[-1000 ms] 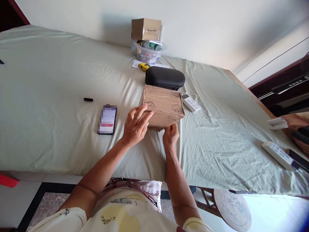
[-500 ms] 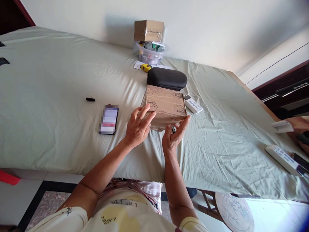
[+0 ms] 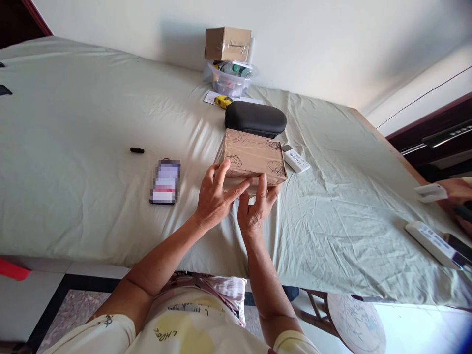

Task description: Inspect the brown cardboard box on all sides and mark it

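A brown cardboard box with black scribbled loops on its top lies on the green cloth. My left hand grips its near left corner, one finger on top and another across the front edge. My right hand holds the front side near the right, its fingers bent against the edge. Whether anything else is inside the right hand is hidden. Behind the box sits a black zip case. A white device with a printed label lies at the box's right.
A phone and a small black cap-like piece lie to the left. Farther back are a yellow tape measure, a plastic basket and another carton. At right a person's hand appears near another white device.
My right hand has slid left along the box's front, closer to my left hand. A small dark item seen between its fingers is now out of sight. The box has tipped slightly.
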Demonstrator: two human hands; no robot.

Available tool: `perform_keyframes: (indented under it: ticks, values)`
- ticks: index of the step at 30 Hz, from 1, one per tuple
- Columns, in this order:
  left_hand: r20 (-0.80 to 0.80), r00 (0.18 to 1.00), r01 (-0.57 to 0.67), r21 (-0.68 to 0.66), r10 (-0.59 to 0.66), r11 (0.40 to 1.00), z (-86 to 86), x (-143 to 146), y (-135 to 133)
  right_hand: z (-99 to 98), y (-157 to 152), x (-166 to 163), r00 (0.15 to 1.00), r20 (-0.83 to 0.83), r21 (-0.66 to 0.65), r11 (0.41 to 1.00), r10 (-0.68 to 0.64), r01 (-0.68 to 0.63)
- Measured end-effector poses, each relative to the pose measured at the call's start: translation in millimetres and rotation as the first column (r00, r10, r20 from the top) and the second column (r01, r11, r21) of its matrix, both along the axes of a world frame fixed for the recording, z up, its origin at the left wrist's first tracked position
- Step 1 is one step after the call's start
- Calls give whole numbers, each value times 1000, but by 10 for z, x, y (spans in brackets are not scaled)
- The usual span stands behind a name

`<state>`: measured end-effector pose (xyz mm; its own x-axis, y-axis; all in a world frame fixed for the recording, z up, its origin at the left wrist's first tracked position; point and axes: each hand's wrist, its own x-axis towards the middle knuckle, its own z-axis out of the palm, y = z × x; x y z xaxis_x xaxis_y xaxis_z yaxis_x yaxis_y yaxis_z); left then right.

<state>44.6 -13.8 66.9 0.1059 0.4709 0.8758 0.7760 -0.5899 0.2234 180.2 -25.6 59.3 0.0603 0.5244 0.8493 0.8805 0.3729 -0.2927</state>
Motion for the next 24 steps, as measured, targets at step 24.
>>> perform_keyframes:
  ticks: [24]
  values:
    - [19,998,63,11,-63,998,-109,-149,49,-269,34,265,884,-452,6,992,118,-129]
